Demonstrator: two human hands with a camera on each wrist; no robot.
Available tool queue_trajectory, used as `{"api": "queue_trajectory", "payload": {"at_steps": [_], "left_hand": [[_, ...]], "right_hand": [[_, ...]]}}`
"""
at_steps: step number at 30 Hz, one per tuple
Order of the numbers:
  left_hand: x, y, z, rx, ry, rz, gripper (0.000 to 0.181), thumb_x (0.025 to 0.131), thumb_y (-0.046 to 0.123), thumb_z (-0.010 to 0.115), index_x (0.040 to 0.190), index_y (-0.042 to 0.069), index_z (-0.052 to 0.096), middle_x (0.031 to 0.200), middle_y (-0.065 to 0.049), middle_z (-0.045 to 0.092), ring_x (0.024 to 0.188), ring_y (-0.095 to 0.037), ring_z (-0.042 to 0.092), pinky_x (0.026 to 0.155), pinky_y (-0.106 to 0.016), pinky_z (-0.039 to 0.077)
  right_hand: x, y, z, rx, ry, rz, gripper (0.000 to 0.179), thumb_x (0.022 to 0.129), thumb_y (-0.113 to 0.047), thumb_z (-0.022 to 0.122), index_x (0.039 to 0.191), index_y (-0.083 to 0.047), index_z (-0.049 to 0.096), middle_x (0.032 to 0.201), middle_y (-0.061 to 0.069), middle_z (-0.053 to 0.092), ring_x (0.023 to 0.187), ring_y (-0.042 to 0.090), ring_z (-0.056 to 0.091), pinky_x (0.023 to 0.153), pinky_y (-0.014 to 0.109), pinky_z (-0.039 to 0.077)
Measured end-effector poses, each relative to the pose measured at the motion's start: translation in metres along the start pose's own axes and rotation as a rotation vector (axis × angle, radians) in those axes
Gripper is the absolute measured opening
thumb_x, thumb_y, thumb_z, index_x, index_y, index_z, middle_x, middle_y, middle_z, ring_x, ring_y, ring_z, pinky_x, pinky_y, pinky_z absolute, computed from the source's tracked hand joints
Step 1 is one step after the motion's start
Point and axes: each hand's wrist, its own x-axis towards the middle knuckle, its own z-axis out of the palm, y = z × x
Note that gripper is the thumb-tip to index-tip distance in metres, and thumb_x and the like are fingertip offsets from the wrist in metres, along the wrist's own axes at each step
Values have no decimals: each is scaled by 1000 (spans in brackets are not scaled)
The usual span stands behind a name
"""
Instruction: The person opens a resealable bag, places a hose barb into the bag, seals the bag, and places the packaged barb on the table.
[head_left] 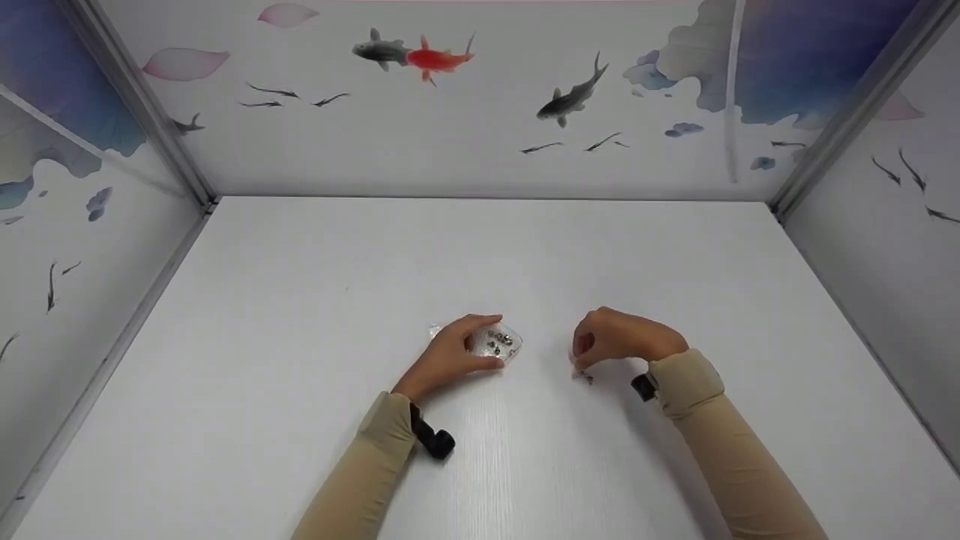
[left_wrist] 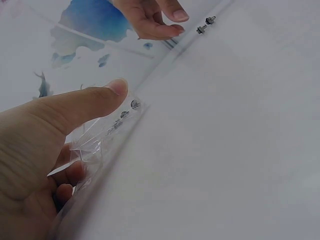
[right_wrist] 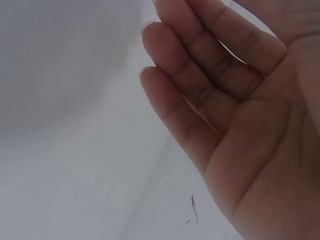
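My left hand point(head_left: 452, 352) grips a clear plastic bag point(head_left: 517, 343) between thumb and fingers. Several small metal screws point(head_left: 498, 342) show through the plastic. In the left wrist view the thumb lies along the upper edge of the bag point(left_wrist: 95, 150). To the right, my right hand point(head_left: 626, 336) is low over the table, beside a pair of loose screws point(left_wrist: 205, 25). Its thumb and fingertips are a little apart, and nothing shows between them. The right wrist view has the right hand's point(right_wrist: 240, 115) fingers gently bent, with the thumb tip out of frame.
Both hands work over a white table point(head_left: 300, 262) enclosed by panels. The back panel point(head_left: 480, 142) carries printed fish and flowers, and metal posts point(head_left: 795, 187) stand at the corners. Black straps with small dark devices point(head_left: 439, 444) sit at the wrists.
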Motion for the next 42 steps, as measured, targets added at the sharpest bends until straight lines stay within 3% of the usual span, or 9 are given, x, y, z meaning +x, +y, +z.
{"api": "queue_trajectory", "payload": {"at_steps": [5,16,31,42], "left_hand": [[0,-1,0,3,2,-2,69,77,29,81,139,19,52,138,0,54,118,-17,51,101,-36,39],[0,-2,0,3,13,15,69,77,30,81,138,19,53,135,0,56,106,-14,51,91,-29,40],[1,-3,0,-23,7,12,69,78,30,80,139,19,52,134,2,56,102,-14,51,89,-31,40],[0,1,0,27,0,4,69,77,31,81,139,18,52,136,1,55,106,-14,50,90,-30,41]], "right_hand": [[0,3,5,-11,-18,18,8,76,-20,81,76,-22,73,74,-10,68,68,9,53,65,28,47],[1,5,10,32,-34,47,5,79,-11,77,78,-15,74,75,-6,68,69,12,53,66,30,46],[4,6,10,13,-6,4,11,82,-7,73,83,-17,74,83,-7,68,71,11,55,66,29,47],[5,5,8,-38,4,-26,11,85,-7,70,90,-16,75,91,-7,69,80,9,59,74,28,50]]}}
